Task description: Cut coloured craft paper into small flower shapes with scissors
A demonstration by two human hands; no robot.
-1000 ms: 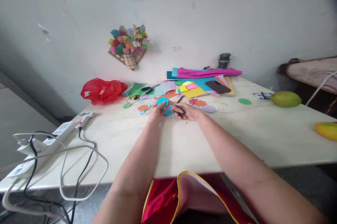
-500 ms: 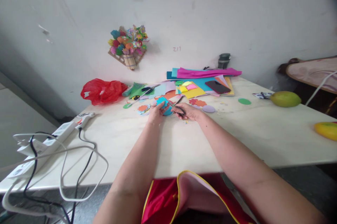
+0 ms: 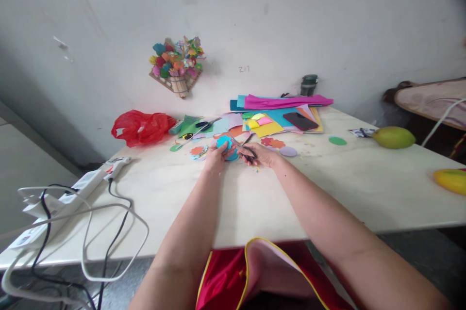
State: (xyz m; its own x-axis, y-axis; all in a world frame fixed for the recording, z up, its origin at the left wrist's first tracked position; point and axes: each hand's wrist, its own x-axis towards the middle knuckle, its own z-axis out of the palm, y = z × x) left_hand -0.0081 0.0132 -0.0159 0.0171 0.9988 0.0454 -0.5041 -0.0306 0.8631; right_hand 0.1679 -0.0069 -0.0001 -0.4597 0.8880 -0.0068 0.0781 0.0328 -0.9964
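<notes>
My left hand [image 3: 217, 153] pinches a small blue paper piece [image 3: 223, 141] with a scalloped edge, held just above the table. My right hand [image 3: 262, 155] is closed round the black handles of a pair of scissors [image 3: 250, 155], whose blades point up and left beside the paper's right edge. Below the hands lies another blue paper circle [image 3: 232, 155]. Left of my left hand rests a small pile of cut paper shapes [image 3: 197, 153]. Orange and red scalloped shapes [image 3: 277, 143] and a lilac circle [image 3: 289, 151] lie right of my right hand.
Coloured paper sheets [image 3: 271, 129] with a phone [image 3: 300, 121] on them lie at the back. A second pair of scissors [image 3: 204, 126] and a red plastic bag [image 3: 141, 127] are back left. A power strip [image 3: 61, 208] with cables stands left; a green mango [image 3: 393, 137] lies right.
The scissor blades have opened and tilted more upright beside the blue paper. Both hands stay in nearly the same place.
</notes>
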